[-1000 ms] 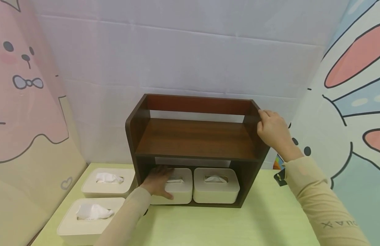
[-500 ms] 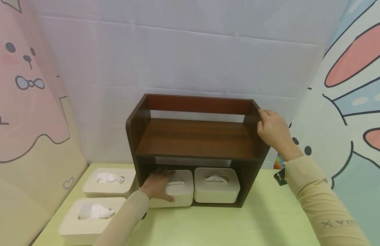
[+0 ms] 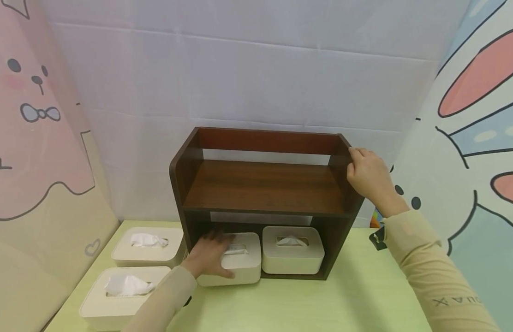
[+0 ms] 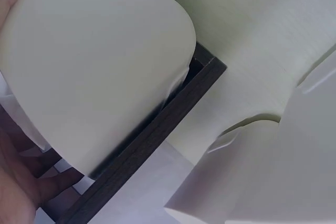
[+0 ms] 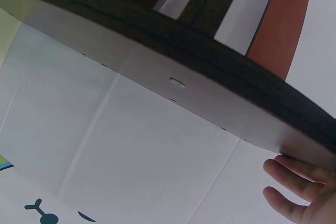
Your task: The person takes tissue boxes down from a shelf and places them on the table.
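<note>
A dark brown two-tier wooden shelf (image 3: 265,186) stands against the back wall. My left hand (image 3: 208,256) grips a white tissue box (image 3: 246,272) at the lower left of the shelf, thumb at its front face and fingers over the far side. That box sticks out past the shelf's front edge; the left wrist view shows the box (image 4: 100,66) between thumb and fingers. A second tissue box (image 3: 291,263) sits inside the lower tier, at the right. My right hand (image 3: 369,177) holds the upper edge of the shelf's right side panel; its fingers (image 5: 294,179) show near that panel's outer face.
Two more tissue boxes (image 3: 128,246) (image 3: 103,304) stand left of the shelf on the light green table (image 3: 289,306). A small black object (image 3: 378,239) lies right of the shelf. Printed cloth walls (image 3: 456,184) enclose the table on the sides.
My left hand has drawn the left tissue box forward and slightly turned it, so it now juts out of the lower tier. My right hand stays on the side panel.
</note>
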A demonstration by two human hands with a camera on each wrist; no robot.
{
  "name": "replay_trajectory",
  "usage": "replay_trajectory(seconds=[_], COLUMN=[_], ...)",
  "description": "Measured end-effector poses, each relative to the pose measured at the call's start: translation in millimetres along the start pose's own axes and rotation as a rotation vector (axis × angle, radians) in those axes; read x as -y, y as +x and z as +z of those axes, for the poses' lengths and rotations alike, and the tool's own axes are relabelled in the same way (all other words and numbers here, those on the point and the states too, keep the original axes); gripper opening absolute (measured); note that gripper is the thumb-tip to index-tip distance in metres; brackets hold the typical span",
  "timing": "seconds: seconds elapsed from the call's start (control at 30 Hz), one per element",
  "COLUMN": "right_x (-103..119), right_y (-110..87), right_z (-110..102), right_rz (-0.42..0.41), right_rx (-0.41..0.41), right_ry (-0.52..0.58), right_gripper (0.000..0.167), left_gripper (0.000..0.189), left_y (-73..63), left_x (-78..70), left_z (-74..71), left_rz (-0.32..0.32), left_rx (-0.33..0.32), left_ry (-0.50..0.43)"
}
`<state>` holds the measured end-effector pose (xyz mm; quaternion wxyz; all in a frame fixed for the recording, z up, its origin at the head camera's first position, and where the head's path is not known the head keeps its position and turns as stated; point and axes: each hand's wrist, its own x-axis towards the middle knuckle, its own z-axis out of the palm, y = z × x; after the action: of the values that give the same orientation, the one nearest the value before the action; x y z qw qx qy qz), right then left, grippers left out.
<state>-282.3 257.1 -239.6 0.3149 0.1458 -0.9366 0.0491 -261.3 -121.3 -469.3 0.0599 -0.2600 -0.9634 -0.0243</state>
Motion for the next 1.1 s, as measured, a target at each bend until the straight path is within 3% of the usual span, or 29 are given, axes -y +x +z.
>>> replay_trajectory(seconds=[0.53,0.87,1.1], right_x=[0,1,1], right_y=[1.4,0.6,0.2], right_z=[1,0,-1], right_rz=[-0.011,-0.003,0.008], right_rx=[-0.015,-0.007,0.011], right_ry=[0.007,0.003,0.0], right_gripper=[0.041,0.04,0.04], left_gripper=[0.102,0.101,0.1], left_y=[-25.1,-44.9,-59.3], left_x=[-14.7,-21.5,-27.6], left_z=[-3.9,-6.5,-1.9], left_rz=[0.098,0.128,0.135], left_rx=[-0.108,-0.132,-0.109], left_ry=[0.161,0.145,0.153])
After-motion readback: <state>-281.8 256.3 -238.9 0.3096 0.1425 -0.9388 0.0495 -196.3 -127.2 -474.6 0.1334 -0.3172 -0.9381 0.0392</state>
